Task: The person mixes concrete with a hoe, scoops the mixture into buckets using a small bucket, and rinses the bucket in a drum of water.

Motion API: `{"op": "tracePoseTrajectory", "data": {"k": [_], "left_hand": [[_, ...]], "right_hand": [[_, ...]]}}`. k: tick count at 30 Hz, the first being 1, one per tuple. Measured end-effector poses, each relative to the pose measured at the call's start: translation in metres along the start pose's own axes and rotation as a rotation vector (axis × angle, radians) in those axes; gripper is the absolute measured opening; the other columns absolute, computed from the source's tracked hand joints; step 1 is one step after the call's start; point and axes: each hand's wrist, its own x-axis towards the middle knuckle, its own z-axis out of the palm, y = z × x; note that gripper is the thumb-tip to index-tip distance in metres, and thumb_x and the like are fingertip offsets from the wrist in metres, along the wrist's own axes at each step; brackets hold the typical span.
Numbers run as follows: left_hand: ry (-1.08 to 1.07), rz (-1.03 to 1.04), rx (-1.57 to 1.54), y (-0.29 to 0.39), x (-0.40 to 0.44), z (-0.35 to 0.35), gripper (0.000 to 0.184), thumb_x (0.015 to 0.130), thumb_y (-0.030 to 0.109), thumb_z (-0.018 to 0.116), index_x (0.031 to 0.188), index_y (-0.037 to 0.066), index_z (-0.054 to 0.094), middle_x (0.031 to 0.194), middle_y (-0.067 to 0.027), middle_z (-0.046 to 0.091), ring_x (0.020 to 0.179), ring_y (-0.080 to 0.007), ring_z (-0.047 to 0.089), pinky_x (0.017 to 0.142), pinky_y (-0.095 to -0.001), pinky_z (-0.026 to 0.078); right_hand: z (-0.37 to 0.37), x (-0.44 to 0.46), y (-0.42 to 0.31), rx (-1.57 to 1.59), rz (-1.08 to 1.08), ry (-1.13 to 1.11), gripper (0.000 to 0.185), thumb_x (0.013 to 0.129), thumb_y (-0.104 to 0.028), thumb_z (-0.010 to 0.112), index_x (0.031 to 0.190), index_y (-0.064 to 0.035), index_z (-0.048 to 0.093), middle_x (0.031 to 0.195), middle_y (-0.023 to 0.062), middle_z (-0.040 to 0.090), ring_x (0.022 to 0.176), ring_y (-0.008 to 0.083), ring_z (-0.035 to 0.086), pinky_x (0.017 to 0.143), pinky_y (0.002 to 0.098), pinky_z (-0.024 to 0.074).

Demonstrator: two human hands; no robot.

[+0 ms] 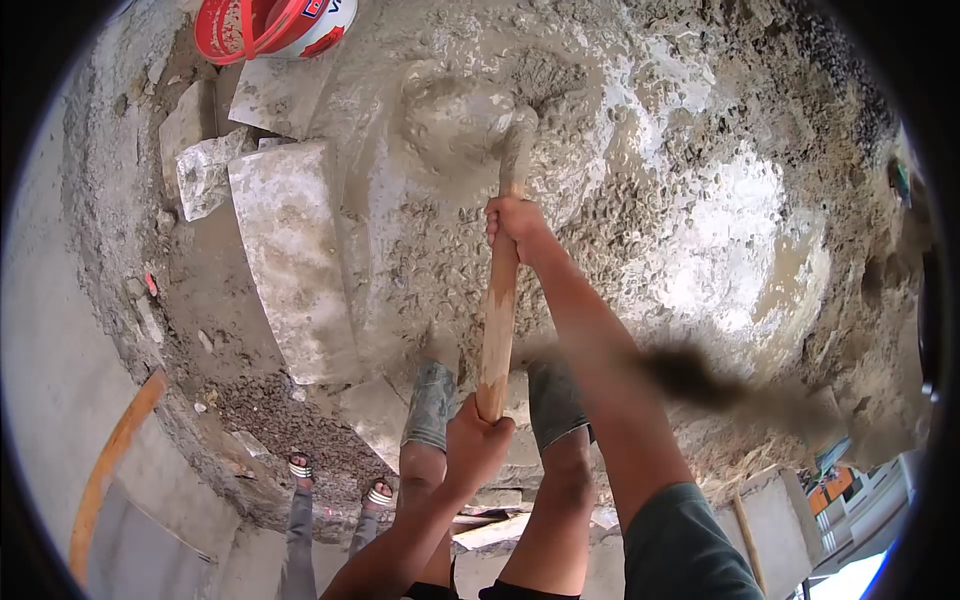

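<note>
Wet grey concrete mix (440,240) spreads over the ground ahead of me. A hoe with a long wooden handle (500,300) reaches into it, and its head (455,115) is so coated in the mix that its exact shape is hard to see. My right hand (516,226) is wrapped round the upper handle, just below the mud-covered part. Nearer my body, my left hand (477,446) grips the handle's bare end between my legs.
A red and white bucket (320,25) is at the top left. Stone slabs (290,250) lie along the left side. Another person's sandaled feet (300,466) stand at the lower left, near a wooden plank (115,470). A dark blur crosses the right side.
</note>
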Motion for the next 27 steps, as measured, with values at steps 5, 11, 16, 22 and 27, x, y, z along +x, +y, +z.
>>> {"op": "tracePoseTrajectory", "data": {"k": [5, 11, 16, 22, 27], "left_hand": [[-0.172, -0.378, -0.361, -0.031, -0.115, 0.015, 0.020, 0.084, 0.012, 0.066, 0.091, 0.002, 0.050, 0.060, -0.0061, 0.055, 0.045, -0.0106, 0.055, 0.041, -0.0288, 0.044], [-0.378, 0.012, 0.044, -0.035, -0.170, 0.010, 0.052, 0.087, 0.022, 0.071, 0.125, -0.006, 0.050, 0.091, -0.0237, 0.068, 0.086, -0.0336, 0.071, 0.075, -0.0409, 0.055], [-0.352, 0.161, 0.282, -0.001, -0.039, 0.024, 0.033, 0.085, 0.019, 0.073, 0.106, 0.000, 0.058, 0.081, -0.0233, 0.067, 0.081, -0.0383, 0.070, 0.067, -0.0422, 0.053], [-0.363, 0.203, 0.296, -0.008, 0.020, 0.007, 0.020, 0.085, 0.006, 0.070, 0.099, 0.000, 0.057, 0.066, -0.0007, 0.058, 0.048, -0.0102, 0.053, 0.043, -0.0293, 0.041], [-0.332, -0.288, 0.115, -0.049, -0.119, 0.022, 0.022, 0.087, 0.004, 0.067, 0.101, 0.002, 0.050, 0.069, -0.0031, 0.055, 0.046, -0.0104, 0.053, 0.039, -0.0263, 0.041]], "right_hand": [[-0.017, -0.085, 0.110, -0.128, 0.144, 0.043, 0.009, 0.079, -0.003, 0.064, 0.076, 0.0028, 0.059, 0.061, 0.0101, 0.056, 0.048, 0.0215, 0.055, 0.044, 0.0385, 0.0488], [-0.083, -0.189, 0.072, -0.014, 0.010, 0.146, 0.008, 0.081, -0.002, 0.066, 0.081, 0.0007, 0.058, 0.067, 0.0076, 0.055, 0.051, 0.0180, 0.055, 0.044, 0.0339, 0.0471], [-0.148, -0.128, -0.018, 0.267, -0.246, 0.267, 0.009, 0.086, -0.007, 0.062, 0.083, -0.0022, 0.055, 0.067, 0.0049, 0.052, 0.054, 0.0168, 0.052, 0.050, 0.0318, 0.0485], [-0.153, -0.031, 0.030, 0.366, -0.194, 0.357, 0.012, 0.080, -0.005, 0.063, 0.074, 0.0035, 0.058, 0.062, 0.0127, 0.058, 0.048, 0.0258, 0.058, 0.045, 0.0387, 0.0496], [-0.126, -0.102, 0.163, 0.206, 0.014, 0.315, 0.019, 0.078, -0.010, 0.061, 0.074, 0.0084, 0.063, 0.059, 0.0133, 0.063, 0.050, 0.0246, 0.064, 0.046, 0.0392, 0.0514]]}}
